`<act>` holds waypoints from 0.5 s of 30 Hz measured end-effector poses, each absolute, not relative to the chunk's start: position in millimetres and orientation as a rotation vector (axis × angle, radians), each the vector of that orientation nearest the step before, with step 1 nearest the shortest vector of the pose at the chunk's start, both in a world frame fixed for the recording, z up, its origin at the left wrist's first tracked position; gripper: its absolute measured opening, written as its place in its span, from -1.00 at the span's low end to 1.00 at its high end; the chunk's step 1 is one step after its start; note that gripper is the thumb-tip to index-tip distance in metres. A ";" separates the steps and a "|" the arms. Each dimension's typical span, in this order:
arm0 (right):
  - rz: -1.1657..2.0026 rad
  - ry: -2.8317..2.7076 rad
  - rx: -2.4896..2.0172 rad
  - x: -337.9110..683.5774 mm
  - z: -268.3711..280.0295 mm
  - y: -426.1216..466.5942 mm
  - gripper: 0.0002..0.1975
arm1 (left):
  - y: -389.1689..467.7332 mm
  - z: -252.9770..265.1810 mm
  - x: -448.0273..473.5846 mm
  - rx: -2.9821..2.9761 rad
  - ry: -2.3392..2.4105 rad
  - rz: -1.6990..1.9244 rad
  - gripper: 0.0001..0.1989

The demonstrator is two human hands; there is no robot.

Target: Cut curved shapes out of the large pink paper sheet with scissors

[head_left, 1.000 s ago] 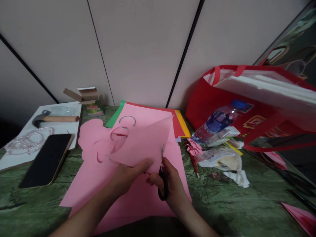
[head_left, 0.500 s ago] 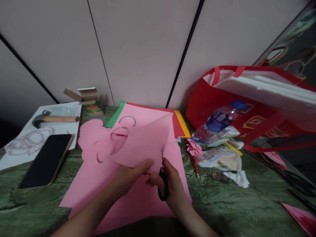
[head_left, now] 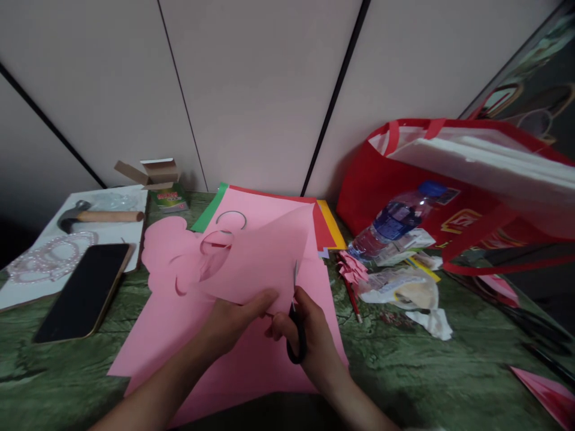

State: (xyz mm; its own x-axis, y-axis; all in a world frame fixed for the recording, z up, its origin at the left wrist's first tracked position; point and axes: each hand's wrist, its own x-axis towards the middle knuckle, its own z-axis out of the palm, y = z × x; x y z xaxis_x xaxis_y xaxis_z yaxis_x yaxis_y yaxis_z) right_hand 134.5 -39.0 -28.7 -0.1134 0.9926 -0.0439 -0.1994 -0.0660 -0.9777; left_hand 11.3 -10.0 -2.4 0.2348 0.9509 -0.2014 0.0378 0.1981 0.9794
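In the head view, a pink sheet (head_left: 256, 254) is held raised and tilted above the layered pink paper (head_left: 242, 377) on the green table (head_left: 404, 383). Its near edge is pinched by the left hand (head_left: 236, 320), the thumb pressed flat on top; the fingers beneath are hidden. Scissors (head_left: 296, 316) are gripped by the right hand (head_left: 317, 344), whose fingers and thumb are curled about the black handle; which of them are passed through the loops cannot be told. The blades are set against the sheet's right side, and how far they are parted cannot be made out.

The cut could be pulled off line if the sheet buckles, since its far corner is left unsupported. The paper underneath could be nicked if the blades are dipped too low, and the left thumb could be caught, as it is placed near them.

The scissors are pointed away from the body, toward the wall (head_left: 251, 96), their long axis almost straight ahead. The sheet's long axis is slanted from near left to far right, its free corner aimed toward the red sheet (head_left: 324, 230).
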 end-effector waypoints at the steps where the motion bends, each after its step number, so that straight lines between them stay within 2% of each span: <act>1: 1.419 -1.108 -1.044 134.6 -29.1 -38.9 -0.73 | -9.9 -3.6 10.8 1.179 1.141 0.887 -0.76; 7: 1.455 -1.067 -0.956 134.8 -31.0 -36.6 -0.68 | -8.3 -11.8 7.7 1.183 1.201 0.934 -0.86; 15: 1.494 -1.047 -0.892 137.9 -31.1 -35.2 -0.70 | -7.0 -15.7 3.3 1.171 1.249 0.944 -0.87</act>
State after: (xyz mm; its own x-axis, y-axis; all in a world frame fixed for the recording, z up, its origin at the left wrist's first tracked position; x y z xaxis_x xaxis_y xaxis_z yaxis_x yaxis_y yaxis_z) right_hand 137.9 -35.2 -31.1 -0.1654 0.9862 -0.0050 -0.3320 -0.0605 -0.9413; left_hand 3.3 -7.0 -15.7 0.1188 0.9736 -0.1947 0.0785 0.1863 0.9794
